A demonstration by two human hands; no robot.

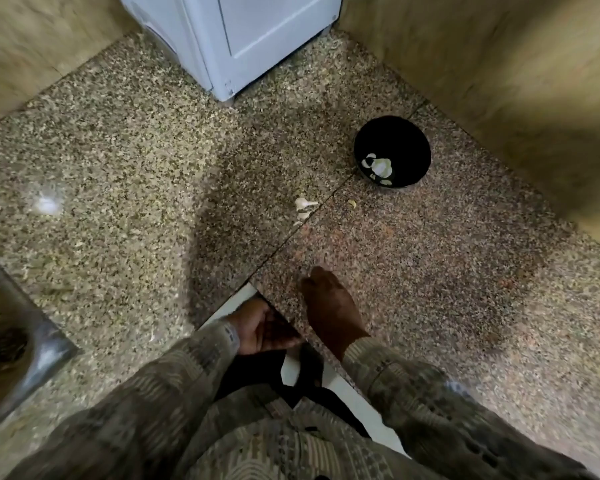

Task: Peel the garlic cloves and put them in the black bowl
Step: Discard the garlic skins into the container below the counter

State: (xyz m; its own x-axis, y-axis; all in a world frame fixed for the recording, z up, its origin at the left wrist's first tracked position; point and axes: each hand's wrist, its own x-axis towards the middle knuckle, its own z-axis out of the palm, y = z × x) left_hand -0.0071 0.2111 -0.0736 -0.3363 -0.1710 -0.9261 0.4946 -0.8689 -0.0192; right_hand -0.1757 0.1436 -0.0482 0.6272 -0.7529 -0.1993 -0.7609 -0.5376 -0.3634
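The black bowl (pixel 392 150) stands on the speckled granite counter (pixel 430 271) at the right, with a few white garlic pieces (pixel 380 167) inside. A small heap of garlic cloves and skins (pixel 303 209) lies on the counter left of the bowl, and one tiny piece (pixel 352 203) sits nearer the bowl. My right hand (pixel 329 306) rests flat on the counter near its front edge, well short of the garlic. My left hand (pixel 260 329) hangs at the counter's corner edge with fingers loosely curled, holding nothing that I can see.
A white appliance (pixel 243 39) stands at the back in the corner. A steel sink (pixel 11 334) is at the left edge. A white blurred patch (pixel 45 204) shows on the left counter. Tiled walls close both sides.
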